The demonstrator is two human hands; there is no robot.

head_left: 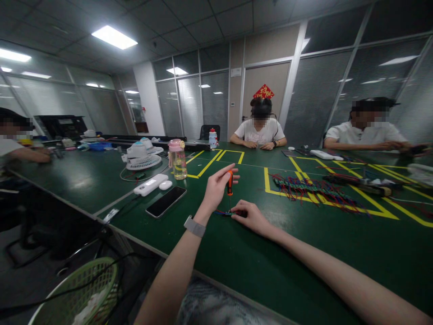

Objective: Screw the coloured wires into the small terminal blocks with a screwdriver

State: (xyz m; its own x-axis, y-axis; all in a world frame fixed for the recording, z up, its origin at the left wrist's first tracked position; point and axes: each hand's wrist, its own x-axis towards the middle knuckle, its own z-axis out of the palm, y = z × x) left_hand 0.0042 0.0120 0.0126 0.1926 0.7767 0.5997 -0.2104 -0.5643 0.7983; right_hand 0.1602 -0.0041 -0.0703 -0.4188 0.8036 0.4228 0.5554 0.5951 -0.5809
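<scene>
An orange-and-black screwdriver (230, 183) stands upright in my left hand (217, 186), its handle held by the thumb side while some fingers stretch out past it. Its thin shaft points down at a small green circuit board (228, 214) on the table, with red and blue wires at its left end. My right hand (252, 217) rests on the table and pinches the board's right end; the fingertips partly cover it. Whether the screwdriver tip sits in a screw is too small to tell.
A black phone (166, 201), a white power strip (150, 185) and a pink-lidded bottle (177, 159) stand to the left. Wired boards (313, 188) lie in a row inside yellow tape at right. A green basket (111, 271) is below the table edge. Several people sit around the table.
</scene>
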